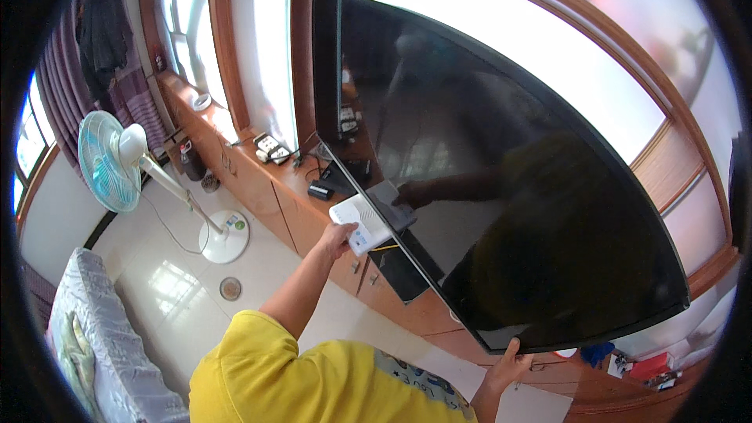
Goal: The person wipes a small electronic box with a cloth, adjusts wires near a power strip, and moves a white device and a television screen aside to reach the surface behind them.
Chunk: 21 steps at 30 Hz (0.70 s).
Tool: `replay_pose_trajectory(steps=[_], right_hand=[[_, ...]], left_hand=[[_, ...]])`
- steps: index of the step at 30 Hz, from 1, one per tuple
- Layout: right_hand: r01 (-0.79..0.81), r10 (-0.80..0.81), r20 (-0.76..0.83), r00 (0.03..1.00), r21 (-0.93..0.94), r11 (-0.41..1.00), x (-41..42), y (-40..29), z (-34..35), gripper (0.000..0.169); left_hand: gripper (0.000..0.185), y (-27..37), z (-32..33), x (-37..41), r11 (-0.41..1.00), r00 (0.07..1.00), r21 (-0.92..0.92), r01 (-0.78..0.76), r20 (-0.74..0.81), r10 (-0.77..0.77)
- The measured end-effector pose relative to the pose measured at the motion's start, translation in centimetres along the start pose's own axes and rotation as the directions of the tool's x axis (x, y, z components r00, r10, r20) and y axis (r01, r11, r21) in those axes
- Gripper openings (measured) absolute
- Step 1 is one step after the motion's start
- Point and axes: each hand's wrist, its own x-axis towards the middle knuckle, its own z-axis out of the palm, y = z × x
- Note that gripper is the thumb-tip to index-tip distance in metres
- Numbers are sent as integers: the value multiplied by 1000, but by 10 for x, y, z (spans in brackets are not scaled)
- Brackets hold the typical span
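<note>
A large flat-screen television [529, 188] stands tilted over the wooden cabinet, its dark screen reflecting the person. My left hand [339, 239] grips a flat white plastic device [361, 223] by its near edge, thumb on top, beside the television's lower edge. The device's far part passes out of sight at that edge. At the television's lower near corner, my right hand [510, 362] has its thumb on the frame; its other fingers are mostly hidden behind or under it. A black flat panel [404, 273] and a yellow cable [385, 247] show below the screen.
On the cabinet top [288, 175] lie a white power strip [271, 148], a small black box [320, 190] and dark cables. A floor fan [226, 236] and a dark bottle [192, 163] stand at the left. A covered bed or sofa [111, 329] is at the lower left. A red box [651, 365] sits at the right.
</note>
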Motion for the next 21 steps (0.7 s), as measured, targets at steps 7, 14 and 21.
replay_pose_trajectory(steps=[7, 14, 21], right_hand=[[-63, 60, 27, 998, 125, 990, -7, -24, 7, 19], [27, -33, 38, 999, 152, 988, -8, -27, 9, 18], [13, -15, 18, 1000, 96, 995, -7, -23, 9, 19]], left_hand=[[27, -26, -5, 9, 984, 972, 38, -173, -156, 177], [23, -29, -17, 39, 967, 952, 12, -255, -170, 254], [28, -45, -22, 54, 936, 909, 59, -347, -222, 352]])
